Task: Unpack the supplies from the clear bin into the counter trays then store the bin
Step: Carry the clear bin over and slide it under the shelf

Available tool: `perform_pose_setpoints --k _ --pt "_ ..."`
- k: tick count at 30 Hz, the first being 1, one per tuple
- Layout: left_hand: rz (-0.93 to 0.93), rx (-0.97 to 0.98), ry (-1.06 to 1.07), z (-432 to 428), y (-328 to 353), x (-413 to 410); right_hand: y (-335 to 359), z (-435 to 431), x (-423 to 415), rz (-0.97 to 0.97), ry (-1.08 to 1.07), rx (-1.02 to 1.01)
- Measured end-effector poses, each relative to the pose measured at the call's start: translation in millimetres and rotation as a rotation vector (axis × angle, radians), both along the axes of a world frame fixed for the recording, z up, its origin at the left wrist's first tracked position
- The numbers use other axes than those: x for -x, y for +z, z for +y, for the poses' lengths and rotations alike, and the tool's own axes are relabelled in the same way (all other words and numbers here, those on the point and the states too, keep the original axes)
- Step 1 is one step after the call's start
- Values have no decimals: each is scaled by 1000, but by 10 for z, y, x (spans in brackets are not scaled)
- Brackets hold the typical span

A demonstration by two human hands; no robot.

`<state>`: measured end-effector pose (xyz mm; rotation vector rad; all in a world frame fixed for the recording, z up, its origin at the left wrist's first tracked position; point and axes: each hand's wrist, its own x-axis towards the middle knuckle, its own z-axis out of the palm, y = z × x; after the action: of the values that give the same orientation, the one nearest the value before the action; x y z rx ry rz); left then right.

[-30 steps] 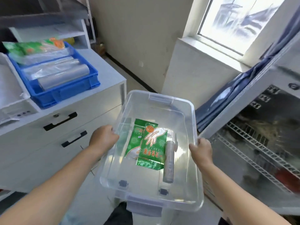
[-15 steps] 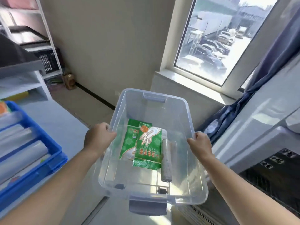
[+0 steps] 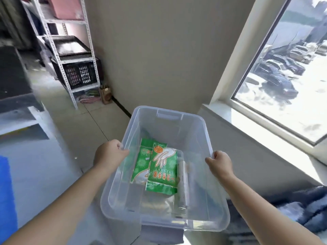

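Here, a clear bin [image 3: 169,174] is carried in both hands, held in the air near a window [image 3: 286,68].

The left hand [image 3: 109,154] has its grip closed over the left rim, the right hand [image 3: 220,163] closed over the right rim. Inside lie two green glove packets [image 3: 159,170], overlapping, with a pale roll [image 3: 183,184] just beside them on the right.

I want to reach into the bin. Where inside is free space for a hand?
Bare floor of the clear bin lies along the far wall and near the front wall. The middle is crowded: two green packets overlap, with a roll beside them on the right.
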<state>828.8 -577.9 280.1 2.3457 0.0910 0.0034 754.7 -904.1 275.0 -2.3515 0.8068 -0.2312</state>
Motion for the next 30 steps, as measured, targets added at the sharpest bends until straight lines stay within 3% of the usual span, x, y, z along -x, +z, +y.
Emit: perform_pose_setpoints --k 5,13,30 --pt "114 35 194 -89 -49 -739 2 -156 -1264 70 216 51" --pt "149 67 489 212 -252 -1776 -186 187 -3123 154 480 -67" --pt "58 108 689 1545 -235 -4802 -56 1668 -6678 107 620 -122"
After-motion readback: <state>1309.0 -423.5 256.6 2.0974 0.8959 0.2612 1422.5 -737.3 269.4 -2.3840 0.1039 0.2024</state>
